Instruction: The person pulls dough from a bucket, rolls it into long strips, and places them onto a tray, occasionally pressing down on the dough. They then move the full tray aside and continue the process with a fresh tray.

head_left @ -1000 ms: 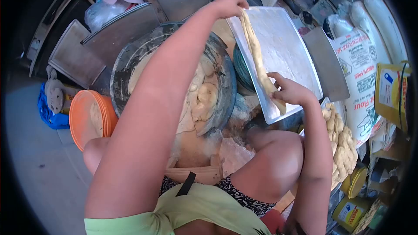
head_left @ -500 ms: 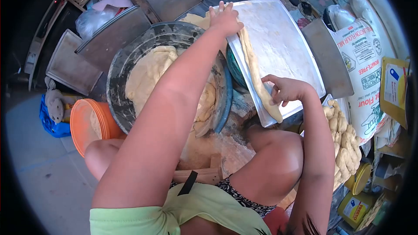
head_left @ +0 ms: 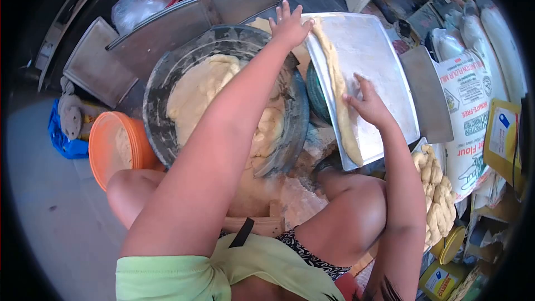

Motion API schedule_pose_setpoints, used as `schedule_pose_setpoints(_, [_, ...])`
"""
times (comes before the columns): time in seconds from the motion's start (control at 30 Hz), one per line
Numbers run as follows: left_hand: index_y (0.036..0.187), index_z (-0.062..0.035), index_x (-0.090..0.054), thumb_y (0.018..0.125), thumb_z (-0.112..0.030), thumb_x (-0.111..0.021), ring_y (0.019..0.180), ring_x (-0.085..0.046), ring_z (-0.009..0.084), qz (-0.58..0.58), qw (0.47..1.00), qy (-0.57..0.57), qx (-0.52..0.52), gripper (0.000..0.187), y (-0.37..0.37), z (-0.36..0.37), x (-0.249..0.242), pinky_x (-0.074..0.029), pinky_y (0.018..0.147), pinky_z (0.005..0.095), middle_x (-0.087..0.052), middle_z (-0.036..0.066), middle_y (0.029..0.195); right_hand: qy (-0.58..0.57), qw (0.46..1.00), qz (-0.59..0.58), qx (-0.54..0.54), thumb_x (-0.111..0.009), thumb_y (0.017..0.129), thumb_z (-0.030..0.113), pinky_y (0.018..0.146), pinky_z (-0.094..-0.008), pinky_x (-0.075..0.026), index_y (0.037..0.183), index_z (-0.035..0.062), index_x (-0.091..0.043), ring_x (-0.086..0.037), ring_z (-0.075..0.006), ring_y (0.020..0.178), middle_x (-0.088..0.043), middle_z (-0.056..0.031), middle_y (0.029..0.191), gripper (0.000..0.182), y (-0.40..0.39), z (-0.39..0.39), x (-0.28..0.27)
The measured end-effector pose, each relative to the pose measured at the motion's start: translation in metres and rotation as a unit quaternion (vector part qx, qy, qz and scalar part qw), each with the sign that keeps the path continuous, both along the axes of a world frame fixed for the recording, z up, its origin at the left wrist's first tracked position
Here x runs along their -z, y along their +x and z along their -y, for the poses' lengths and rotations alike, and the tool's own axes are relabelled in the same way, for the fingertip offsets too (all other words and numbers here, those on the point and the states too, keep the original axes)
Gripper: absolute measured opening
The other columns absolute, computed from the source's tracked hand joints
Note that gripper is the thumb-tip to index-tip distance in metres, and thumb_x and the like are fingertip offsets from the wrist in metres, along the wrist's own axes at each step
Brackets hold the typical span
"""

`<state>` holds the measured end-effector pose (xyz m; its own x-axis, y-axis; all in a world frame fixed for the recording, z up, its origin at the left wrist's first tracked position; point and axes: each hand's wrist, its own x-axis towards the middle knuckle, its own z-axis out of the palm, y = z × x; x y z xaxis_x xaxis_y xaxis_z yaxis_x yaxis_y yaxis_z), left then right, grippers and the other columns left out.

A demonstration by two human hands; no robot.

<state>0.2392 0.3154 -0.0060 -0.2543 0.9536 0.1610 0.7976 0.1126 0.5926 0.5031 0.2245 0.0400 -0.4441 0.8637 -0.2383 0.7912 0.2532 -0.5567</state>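
Note:
A long rope of dough lies along the left edge of a metal tray. At the rope's far end my left hand has its fingers spread, with the thumb side by the tray's corner. My right hand hovers over the tray beside the middle of the rope, thumb and fingers apart, with its thumb close to the dough. A large dark basin holds a big mass of dough, partly hidden behind my left forearm.
An orange bucket with flour stands at the left. Metal trays lean behind the basin. At the right are a pile of shaped dough pieces, a flour sack and yellow containers. My knees flank a wooden piece.
My right hand has moved away from the near end of the dough rope, up towards its middle. The fingers of my left hand have spread wider. The view has shifted slightly.

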Motion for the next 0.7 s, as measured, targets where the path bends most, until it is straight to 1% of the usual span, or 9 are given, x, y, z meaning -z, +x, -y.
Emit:
schedule_pose_setpoints(0.03, [0.138,-0.0165,-0.033,0.083,-0.055,-0.046,0.137,-0.01,0.0339,-0.004,1.0,-0.004,-0.008,0.068,-0.008,0.018,0.004,-0.01,0.107,0.0522,-0.012,0.019,0.148,-0.004,1.0,-0.004,-0.008,-0.062,0.079,0.04,0.101,-0.0455,-0.031,0.138,-0.0009,-0.023,-0.038,-0.0351,0.123,-0.037,-0.0285,0.131,0.081,-0.006,-0.004,0.01])
schedule_pose_setpoints(0.1, [0.132,-0.0126,-0.042,0.085,-0.05,-0.048,0.136,-0.013,0.0359,0.179,0.98,0.061,-0.057,0.061,-0.035,0.066,0.021,-0.014,0.108,0.0459,-0.015,0.023,0.146,0.132,0.989,0.055,0.022,-0.057,0.081,0.045,0.106,-0.052,-0.018,0.139,-0.0027,-0.018,-0.021,-0.0352,0.134,-0.024,-0.0261,0.141,0.084,-0.023,-0.014,0.029])
schedule_pose_setpoints(0.13, [0.125,-0.0087,-0.05,0.084,-0.046,-0.051,0.134,-0.018,0.0371,0.181,0.972,0.104,-0.105,0.055,-0.053,0.092,0.047,-0.019,0.107,0.0392,-0.023,0.026,0.142,0.111,0.993,0.034,0.028,-0.054,0.082,0.048,0.106,-0.056,-0.009,0.14,-0.0031,-0.015,-0.014,-0.0343,0.136,-0.02,-0.0235,0.144,0.086,-0.03,-0.02,0.034])
schedule_pose_setpoints(0.23, [0.109,0.0048,-0.056,0.084,-0.027,-0.057,0.108,-0.049,0.0327,0.31,0.9,0.122,-0.281,0.04,-0.113,0.196,0.144,-0.036,0.094,0.0379,-0.053,0.023,0.114,0.129,0.991,-0.03,0.037,-0.055,0.082,0.047,0.107,-0.0546,-0.01,0.139,-0.0038,-0.013,-0.019,-0.0332,0.135,-0.021,-0.0231,0.144,0.087,-0.05,-0.044,0.055])
schedule_pose_setpoints(0.37, [0.104,0.0067,-0.058,0.083,-0.021,-0.053,0.095,-0.057,0.0271,0.222,0.892,-0.029,-0.392,0.035,-0.169,0.327,0.219,-0.041,0.085,0.0336,-0.06,0.021,0.1,0.121,0.992,-0.005,-0.03,-0.063,0.078,0.036,0.107,-0.0542,-0.009,0.139,0.002,-0.021,-0.025,-0.0318,0.133,-0.027,-0.0227,0.141,0.082,-0.077,-0.048,0.037])
schedule_pose_setpoints(0.4, [0.104,0.0067,-0.058,0.083,-0.021,-0.053,0.095,-0.057,0.0271,0.222,0.891,-0.03,-0.395,0.035,-0.17,0.337,0.227,-0.041,0.085,0.0336,-0.06,0.021,0.1,0.101,0.99,-0.081,-0.049,-0.067,0.075,0.029,0.107,-0.0538,-0.011,0.138,0.0051,-0.025,-0.027,-0.0332,0.132,-0.031,-0.0225,0.139,0.08,-0.075,-0.054,0.046])
schedule_pose_setpoints(0.47, [0.101,0.0056,-0.059,0.079,-0.019,-0.056,0.094,-0.057,0.0299,0.211,0.888,-0.099,-0.397,0.034,-0.162,0.34,0.235,-0.042,0.087,0.0342,-0.06,0.023,0.098,0.141,0.987,-0.05,-0.056,-0.067,0.074,0.028,0.107,-0.0535,-0.012,0.138,0.0051,-0.025,-0.028,-0.0342,0.131,-0.03,-0.0228,0.14,0.08,-0.08,-0.053,0.042])
schedule_pose_setpoints(0.57, [0.117,-0.0001,-0.05,0.076,-0.023,-0.06,0.113,-0.045,0.0355,0.085,0.95,-0.139,-0.266,0.048,-0.129,0.318,0.228,-0.036,0.095,0.0404,-0.047,0.023,0.123,0.201,0.978,0.031,-0.039,-0.069,0.072,0.02,0.107,-0.0499,-0.019,0.138,0.0061,-0.027,-0.03,-0.0364,0.129,-0.029,-0.0243,0.139,0.079,-0.105,-0.034,0.01])
schedule_pose_setpoints(0.7, [0.133,-0.0028,-0.033,0.078,-0.025,-0.061,0.127,-0.03,0.0339,-0.028,0.963,-0.157,-0.218,0.065,-0.084,0.284,0.211,-0.027,0.103,0.0455,-0.032,0.019,0.137,0.209,0.97,-0.043,-0.116,-0.066,0.073,0.011,0.108,-0.0432,-0.023,0.136,0.0077,-0.029,-0.028,-0.0361,0.13,-0.026,-0.0251,0.14,0.073,-0.156,-0.001,-0.016])
